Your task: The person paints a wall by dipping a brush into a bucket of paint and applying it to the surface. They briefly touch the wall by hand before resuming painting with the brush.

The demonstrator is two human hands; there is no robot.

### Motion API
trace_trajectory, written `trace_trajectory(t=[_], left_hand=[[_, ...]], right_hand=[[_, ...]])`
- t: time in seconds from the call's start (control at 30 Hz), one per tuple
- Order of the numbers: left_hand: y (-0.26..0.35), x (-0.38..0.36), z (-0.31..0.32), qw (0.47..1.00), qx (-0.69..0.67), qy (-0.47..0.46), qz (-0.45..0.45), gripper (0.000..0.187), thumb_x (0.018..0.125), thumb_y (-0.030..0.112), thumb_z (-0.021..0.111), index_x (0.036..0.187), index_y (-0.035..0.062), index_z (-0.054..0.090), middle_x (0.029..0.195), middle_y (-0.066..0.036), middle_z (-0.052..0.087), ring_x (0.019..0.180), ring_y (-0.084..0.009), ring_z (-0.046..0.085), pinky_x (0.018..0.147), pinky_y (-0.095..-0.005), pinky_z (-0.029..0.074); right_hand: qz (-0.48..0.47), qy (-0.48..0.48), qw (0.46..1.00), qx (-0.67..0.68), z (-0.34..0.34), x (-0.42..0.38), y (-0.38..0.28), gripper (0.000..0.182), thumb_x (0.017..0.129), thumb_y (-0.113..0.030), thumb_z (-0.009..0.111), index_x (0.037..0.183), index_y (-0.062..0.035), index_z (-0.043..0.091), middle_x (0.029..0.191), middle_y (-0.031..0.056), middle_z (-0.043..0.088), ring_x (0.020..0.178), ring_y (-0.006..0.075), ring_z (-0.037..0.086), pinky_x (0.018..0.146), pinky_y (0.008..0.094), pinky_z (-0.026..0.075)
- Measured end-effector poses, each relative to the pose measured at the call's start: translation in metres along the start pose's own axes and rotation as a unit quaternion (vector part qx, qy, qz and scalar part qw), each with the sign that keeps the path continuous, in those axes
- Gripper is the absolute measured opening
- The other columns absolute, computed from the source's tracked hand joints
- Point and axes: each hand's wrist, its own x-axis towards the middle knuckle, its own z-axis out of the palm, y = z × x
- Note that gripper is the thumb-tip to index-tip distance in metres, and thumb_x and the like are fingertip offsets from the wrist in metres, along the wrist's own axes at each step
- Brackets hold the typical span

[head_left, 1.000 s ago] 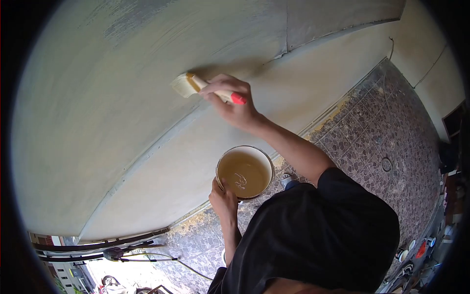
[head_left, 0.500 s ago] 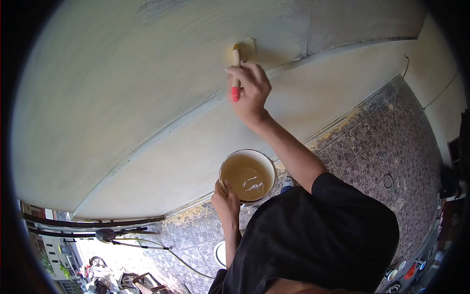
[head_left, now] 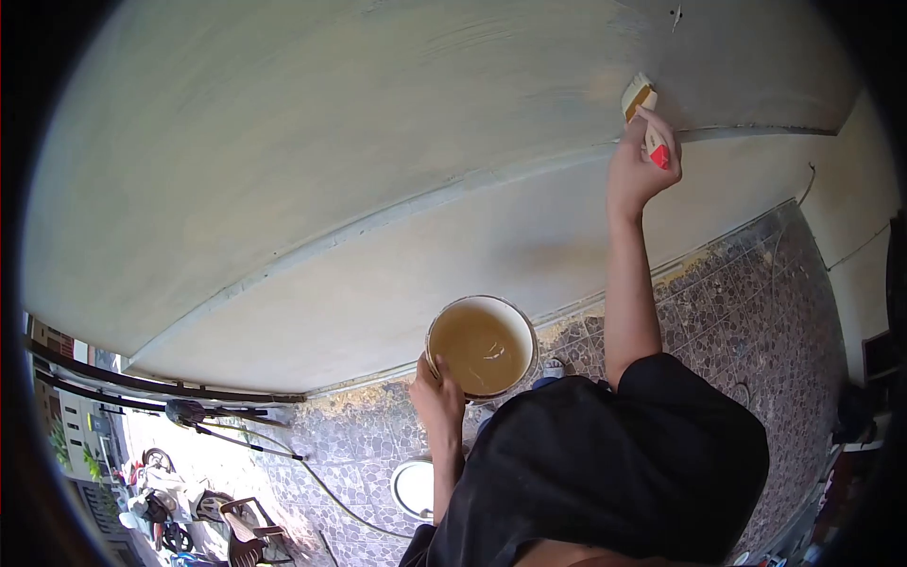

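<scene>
My right hand (head_left: 646, 163) is closed around the pale handle of a paintbrush (head_left: 640, 99), whose handle end is red. The bristles press on the wall (head_left: 397, 113), above the raised ledge (head_left: 453, 189) that runs across it. In my left hand (head_left: 436, 395) is a paint bucket (head_left: 531, 342), gripped by the rim with the thumb on the inside. Thin tan paint (head_left: 477, 354) lies in the bucket, with a bright reflection on its surface. The wall around the brush looks greyish, with paler streaks to the left.
Patterned stone tiles (head_left: 718, 312) cover the floor, with yellowish stains along the wall's foot. A white round container (head_left: 413, 489) stands by my left forearm. At the lower left are a hose (head_left: 331, 491), a brown chair (head_left: 248, 534) and a parked motorcycle (head_left: 165, 501).
My right hand has moved the paintbrush to the right along the wall, and its bristles now sit flatter against it. My left hand still holds the bucket in about the same place.
</scene>
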Motion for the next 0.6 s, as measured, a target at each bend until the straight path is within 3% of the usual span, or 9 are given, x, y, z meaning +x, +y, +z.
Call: trace_trajectory(t=[0.07, 0.13, 0.17, 0.27, 0.37, 0.43, 0.47, 0.5, 0.6], left_hand=[[-0.010, 0.001, 0.001, 1.000, -0.002, -0.007, -0.012, 0.027, 0.106, 0.020, 0.055, 0.116, -0.0016, 0.068, 0.083, -0.031, 0.070, 0.080, -0.0478, 0.072, 0.067, -0.0516, 0.053], [-0.002, 0.003, -0.006, 1.000, 0.004, -0.006, -0.003, 0.027, 0.106, 0.019, 0.055, 0.117, -0.0017, 0.068, 0.083, -0.031, 0.070, 0.080, -0.0480, 0.072, 0.067, -0.0519, 0.053], [0.000, 0.001, -0.009, 1.000, 0.009, -0.007, 0.005, 0.027, 0.105, 0.019, 0.056, 0.118, -0.0018, 0.067, 0.084, -0.031, 0.070, 0.080, -0.0481, 0.072, 0.068, -0.0523, 0.053], [-0.005, 0.003, -0.010, 0.999, 0.024, 0.003, 0.041, 0.027, 0.105, 0.019, 0.056, 0.118, -0.0019, 0.067, 0.083, -0.030, 0.070, 0.079, -0.0477, 0.072, 0.067, -0.0518, 0.053], [-0.012, 0.007, -0.010, 0.999, 0.014, 0.009, 0.031, 0.027, 0.105, 0.019, 0.056, 0.119, -0.0019, 0.068, 0.082, -0.030, 0.070, 0.078, -0.0472, 0.072, 0.067, -0.0509, 0.053], [-0.009, 0.005, -0.014, 1.000, 0.004, -0.001, 0.015, 0.027, 0.105, 0.018, 0.057, 0.120, -0.0018, 0.068, 0.082, -0.030, 0.070, 0.078, -0.0471, 0.072, 0.067, -0.0504, 0.053], [-0.008, 0.006, -0.015, 1.000, -0.002, -0.011, 0.002, 0.028, 0.105, 0.018, 0.057, 0.121, -0.0018, 0.068, 0.082, -0.030, 0.070, 0.078, -0.0470, 0.072, 0.067, -0.0499, 0.053], [-0.009, 0.007, -0.015, 1.000, -0.007, -0.006, -0.001, 0.028, 0.105, 0.018, 0.057, 0.121, -0.0018, 0.068, 0.082, -0.030, 0.070, 0.078, -0.0470, 0.072, 0.067, -0.0499, 0.053], [-0.017, 0.004, -0.021, 1.000, -0.004, 0.006, 0.016, 0.028, 0.105, 0.018, 0.056, 0.121, -0.0015, 0.068, 0.082, -0.029, 0.070, 0.077, -0.0471, 0.072, 0.066, -0.0495, 0.053]], right_hand=[[-0.077, -0.074, 0.994, 0.000, 0.029, -0.042, -0.066, 0.021, 0.085, 0.008, 0.070, 0.099, -0.0058, 0.075, 0.089, 0.0117, 0.070, 0.081, 0.0304, 0.070, 0.075, 0.0404, 0.057], [-0.144, -0.136, 0.979, 0.038, 0.062, -0.112, -0.118, 0.032, 0.070, 0.004, 0.077, 0.098, -0.0094, 0.073, 0.097, 0.0125, 0.064, 0.086, 0.0312, 0.067, 0.072, 0.0406, 0.057], [-0.130, -0.172, 0.971, 0.105, 0.070, -0.136, -0.150, 0.025, 0.078, 0.005, 0.076, 0.098, -0.0102, 0.075, 0.094, 0.0102, 0.065, 0.082, 0.0291, 0.070, 0.069, 0.0385, 0.057], [-0.077, -0.325, 0.883, 0.330, 0.079, -0.180, -0.206, 0.026, 0.079, 0.006, 0.077, 0.098, -0.0111, 0.073, 0.091, 0.0100, 0.066, 0.078, 0.0280, 0.068, 0.067, 0.0370, 0.055], [-0.063, -0.316, 0.881, 0.347, 0.082, -0.157, -0.194, 0.025, 0.083, 0.009, 0.075, 0.099, -0.0101, 0.073, 0.088, 0.0101, 0.068, 0.077, 0.0263, 0.068, 0.066, 0.0361, 0.054], [-0.059, -0.280, 0.910, 0.300, 0.076, -0.114, -0.139, 0.018, 0.090, 0.011, 0.069, 0.101, -0.0027, 0.072, 0.094, 0.0104, 0.072, 0.080, 0.0200, 0.072, 0.076, 0.0340, 0.060], [0.000, -0.281, 0.906, 0.317, 0.065, -0.092, -0.116, 0.014, 0.094, 0.011, 0.067, 0.104, 0.0011, 0.071, 0.098, 0.0118, 0.073, 0.083, 0.0199, 0.074, 0.080, 0.0331, 0.061], [-0.014, -0.269, 0.921, 0.280, 0.054, -0.074, -0.095, 0.015, 0.095, 0.011, 0.066, 0.106, 0.0028, 0.071, 0.101, 0.0133, 0.072, 0.086, 0.0200, 0.074, 0.078, 0.0322, 0.062], [0.034, -0.103, 0.982, 0.153, 0.027, -0.033, -0.077, 0.011, 0.096, 0.008, 0.067, 0.104, 0.0041, 0.073, 0.099, 0.0131, 0.072, 0.087, 0.0216, 0.074, 0.078, 0.0330, 0.062]])
